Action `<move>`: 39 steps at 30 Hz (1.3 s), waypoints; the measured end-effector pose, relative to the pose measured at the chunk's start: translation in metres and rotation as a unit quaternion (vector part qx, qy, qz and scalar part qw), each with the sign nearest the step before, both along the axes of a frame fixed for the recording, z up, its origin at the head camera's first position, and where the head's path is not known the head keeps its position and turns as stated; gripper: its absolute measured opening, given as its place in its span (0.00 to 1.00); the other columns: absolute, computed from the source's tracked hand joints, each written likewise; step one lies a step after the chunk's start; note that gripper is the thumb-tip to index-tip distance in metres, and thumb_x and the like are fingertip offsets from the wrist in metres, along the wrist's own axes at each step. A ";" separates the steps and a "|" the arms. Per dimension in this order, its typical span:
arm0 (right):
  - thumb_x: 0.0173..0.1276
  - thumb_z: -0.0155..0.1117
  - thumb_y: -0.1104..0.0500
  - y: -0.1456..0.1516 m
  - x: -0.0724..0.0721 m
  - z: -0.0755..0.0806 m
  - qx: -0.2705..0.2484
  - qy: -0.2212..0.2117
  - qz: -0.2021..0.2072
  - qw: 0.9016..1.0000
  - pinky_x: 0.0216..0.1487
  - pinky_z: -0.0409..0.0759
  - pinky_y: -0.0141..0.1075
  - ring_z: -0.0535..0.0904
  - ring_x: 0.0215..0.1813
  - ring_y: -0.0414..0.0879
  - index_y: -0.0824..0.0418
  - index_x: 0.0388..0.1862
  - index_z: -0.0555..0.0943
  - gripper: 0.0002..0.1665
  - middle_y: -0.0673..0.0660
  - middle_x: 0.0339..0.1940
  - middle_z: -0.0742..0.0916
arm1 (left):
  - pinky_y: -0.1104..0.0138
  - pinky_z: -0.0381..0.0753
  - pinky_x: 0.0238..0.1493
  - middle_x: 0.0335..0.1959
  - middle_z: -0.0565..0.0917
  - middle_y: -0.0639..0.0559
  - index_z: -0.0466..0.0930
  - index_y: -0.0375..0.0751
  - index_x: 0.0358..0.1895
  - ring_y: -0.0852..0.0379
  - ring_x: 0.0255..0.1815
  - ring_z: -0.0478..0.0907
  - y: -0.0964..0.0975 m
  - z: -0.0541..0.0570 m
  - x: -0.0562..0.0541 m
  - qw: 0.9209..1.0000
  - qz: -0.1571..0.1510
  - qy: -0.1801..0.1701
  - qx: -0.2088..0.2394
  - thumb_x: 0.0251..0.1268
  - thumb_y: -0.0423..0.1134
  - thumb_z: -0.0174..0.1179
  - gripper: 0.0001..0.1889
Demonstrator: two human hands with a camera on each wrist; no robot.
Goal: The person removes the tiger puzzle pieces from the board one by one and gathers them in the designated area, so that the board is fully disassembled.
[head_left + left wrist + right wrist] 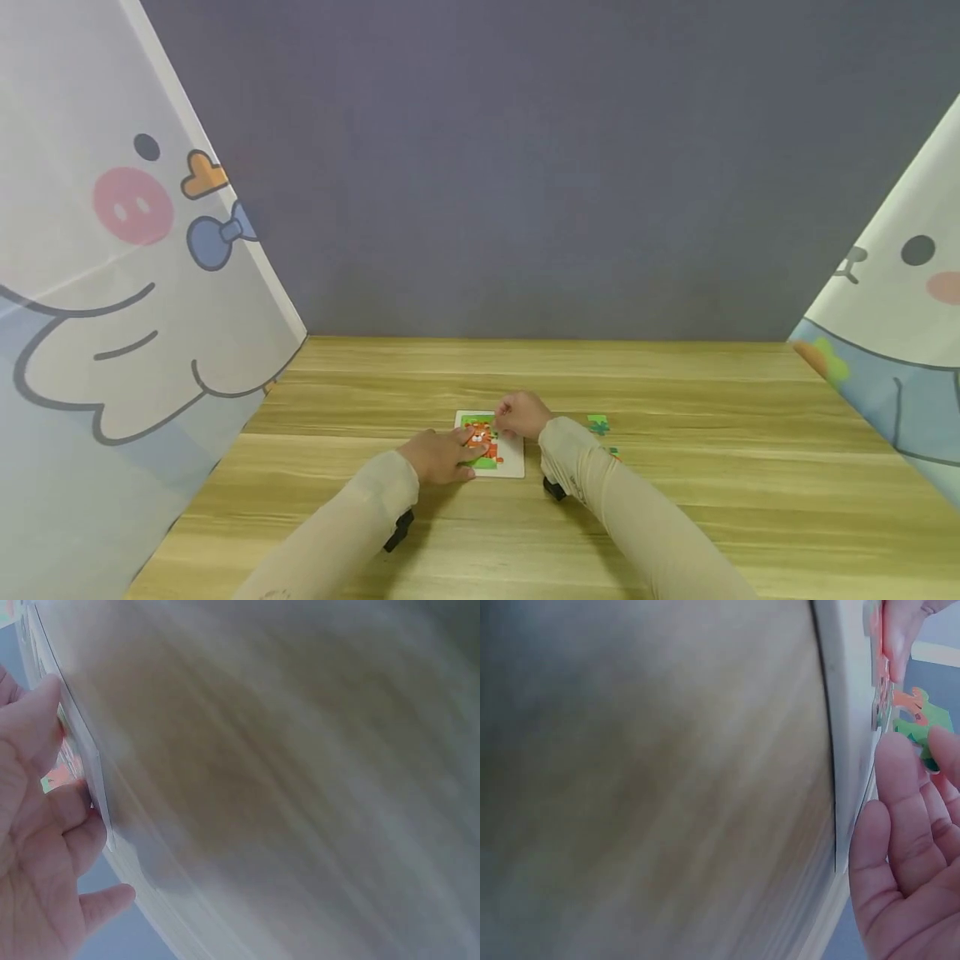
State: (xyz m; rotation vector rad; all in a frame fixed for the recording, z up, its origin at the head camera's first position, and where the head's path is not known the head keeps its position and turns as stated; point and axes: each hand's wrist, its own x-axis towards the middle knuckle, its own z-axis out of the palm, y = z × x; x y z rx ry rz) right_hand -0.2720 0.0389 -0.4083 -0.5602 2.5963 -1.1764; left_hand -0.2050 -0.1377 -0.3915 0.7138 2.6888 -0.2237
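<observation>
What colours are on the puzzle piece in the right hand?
The puzzle piece is green, darker green and orange; the right wrist view shows it best.

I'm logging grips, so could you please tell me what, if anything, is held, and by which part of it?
The right hand pinches a piece by one edge; the left hand rests on the puzzle.

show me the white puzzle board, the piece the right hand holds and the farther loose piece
White puzzle board (512, 460): head view, its bare right side.
Held piece (937, 717): right wrist view, its green face.
Farther loose piece (597, 420): head view, its green upper part.
</observation>
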 end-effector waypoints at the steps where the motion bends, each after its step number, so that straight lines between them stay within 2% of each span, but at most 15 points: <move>1: 0.61 0.65 0.66 0.000 0.000 0.001 -0.001 -0.001 0.001 1.000 0.24 0.71 0.29 0.74 0.19 0.40 0.62 0.25 0.78 0.06 0.51 0.15 0.80 | 0.54 0.66 0.63 0.72 0.59 0.50 0.63 0.60 0.71 0.55 0.70 0.58 0.000 0.001 0.000 1.000 0.001 -0.001 -0.002 0.69 0.59 0.48 0.28; 6: 0.61 0.64 0.67 0.001 0.001 0.002 -0.006 0.007 0.010 1.000 0.23 0.68 0.29 0.73 0.19 0.40 0.62 0.25 0.78 0.06 0.51 0.15 0.80 | 0.54 0.63 0.65 0.73 0.59 0.50 0.63 0.60 0.71 0.54 0.71 0.56 -0.003 0.002 -0.001 1.000 0.018 -0.009 0.007 0.68 0.58 0.48 0.28; 14: 0.62 0.63 0.66 0.016 -0.003 0.003 0.004 0.020 0.030 0.999 0.24 0.69 0.30 0.72 0.19 0.40 0.61 0.26 0.78 0.06 0.52 0.15 0.80 | 0.57 0.63 0.65 0.73 0.59 0.50 0.62 0.59 0.71 0.55 0.72 0.55 -0.004 0.002 0.000 1.000 0.009 -0.011 0.012 0.69 0.58 0.47 0.29; 22: 0.62 0.63 0.68 0.037 -0.006 0.010 -0.020 -0.008 0.031 0.999 0.29 0.80 0.34 0.80 0.23 0.43 0.65 0.30 0.79 0.03 0.52 0.22 0.82 | 0.59 0.63 0.65 0.73 0.58 0.50 0.62 0.60 0.71 0.55 0.72 0.55 -0.002 0.003 -0.001 1.000 0.008 -0.013 0.012 0.69 0.57 0.48 0.28; 34: 0.63 0.61 0.68 0.075 -0.005 0.013 -0.039 0.019 0.053 0.998 0.29 0.80 0.35 0.81 0.24 0.46 0.67 0.30 0.78 0.03 0.52 0.23 0.83 | 0.57 0.63 0.65 0.73 0.57 0.52 0.61 0.60 0.72 0.57 0.72 0.53 0.002 0.005 0.000 1.000 0.006 -0.019 0.007 0.70 0.57 0.47 0.28; 39: 0.64 0.61 0.67 0.092 -0.002 0.013 -0.028 0.005 0.047 0.998 0.31 0.79 0.37 0.81 0.25 0.47 0.66 0.31 0.78 0.02 0.53 0.24 0.84 | 0.55 0.64 0.64 0.73 0.57 0.52 0.61 0.60 0.72 0.58 0.72 0.54 0.003 0.004 0.001 1.000 0.002 -0.016 -0.002 0.70 0.57 0.47 0.28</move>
